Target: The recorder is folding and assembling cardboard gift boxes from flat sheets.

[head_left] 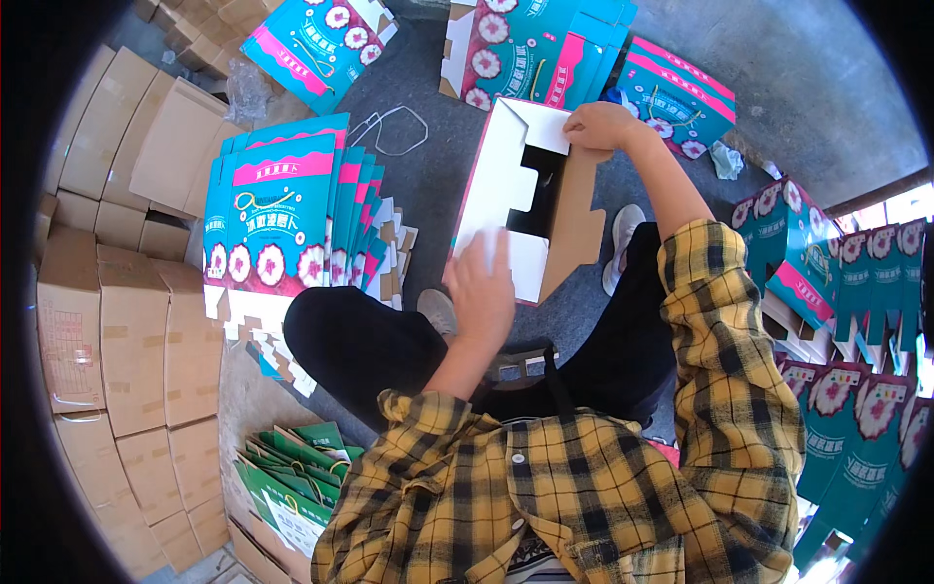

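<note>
A carton box [489, 200] stands between my legs, its white inner flaps facing up and a dark gap showing in the middle. Along its right side a brown cardboard flap [581, 219] sticks outward with a notched edge. My right hand [598, 128] has its fingers bent round the far right corner, pinching the edge of a white flap there. Over the near left part of the box lies my left hand [484, 284], fingers stretched and somewhat blurred, touching or just above the white panel.
Flattened teal and pink gift boxes [277, 209] stand in a row at left. Brown cartons [141, 331] are stacked beyond them. Made-up teal boxes [671, 97] stand at the back, more boxes [842, 428] at right. Green bags [292, 477] sit lower left; a white strap [399, 131] lies on the floor.
</note>
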{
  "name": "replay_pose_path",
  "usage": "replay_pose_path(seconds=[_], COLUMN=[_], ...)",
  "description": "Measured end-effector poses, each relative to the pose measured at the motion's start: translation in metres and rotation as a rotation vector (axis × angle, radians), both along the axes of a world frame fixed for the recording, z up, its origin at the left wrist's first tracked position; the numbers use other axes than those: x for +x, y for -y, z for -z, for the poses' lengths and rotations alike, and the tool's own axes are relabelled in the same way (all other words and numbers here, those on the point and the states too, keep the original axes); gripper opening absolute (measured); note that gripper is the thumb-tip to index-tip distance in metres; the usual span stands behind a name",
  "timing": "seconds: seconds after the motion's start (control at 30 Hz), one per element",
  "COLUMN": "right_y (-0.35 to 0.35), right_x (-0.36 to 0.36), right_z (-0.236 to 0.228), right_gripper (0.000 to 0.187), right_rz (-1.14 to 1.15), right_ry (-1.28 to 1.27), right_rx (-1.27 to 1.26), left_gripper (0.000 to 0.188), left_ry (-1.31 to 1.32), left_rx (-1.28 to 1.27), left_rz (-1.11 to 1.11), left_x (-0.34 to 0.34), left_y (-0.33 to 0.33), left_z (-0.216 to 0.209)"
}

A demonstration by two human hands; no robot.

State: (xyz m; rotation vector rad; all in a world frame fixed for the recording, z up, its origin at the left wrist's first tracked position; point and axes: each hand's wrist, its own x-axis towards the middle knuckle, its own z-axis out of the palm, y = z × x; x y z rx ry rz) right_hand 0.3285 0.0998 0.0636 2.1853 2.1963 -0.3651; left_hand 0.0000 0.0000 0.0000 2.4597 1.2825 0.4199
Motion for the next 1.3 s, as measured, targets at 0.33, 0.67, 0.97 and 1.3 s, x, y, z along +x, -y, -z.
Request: replay_pose_path(seconds=[0.33,0.67,0.97,1.3], right_y=[0.006,0.046,0.055,0.069], right_x=[-0.002,-0.010,-0.043,-0.079], right_z=[-0.001,-0.001,0.018,0.019], right_gripper=[0.024,0.067,0.049,0.070], right_rz=[0.060,0.296,0.127,-0.259], right_ry=[-0.088,-0.369,-0.132,0.047], right_rx=[0.017,-0.294,0.238,-0.015], left_gripper=[0.058,0.039,0.063,0.054], left_ry=[0.074,0.218,0.371,0.008], left_rx=[0.177,0.030,0.327,0.235], left_rz=[0.240,0.306,-0.175,0.158], left_x=[0.037,-0.039,-0.010,-0.007], left_y=[0.022,-0.032,-0.024,-0.026], left_z=[-0.002,-0.009,0.001,0.010])
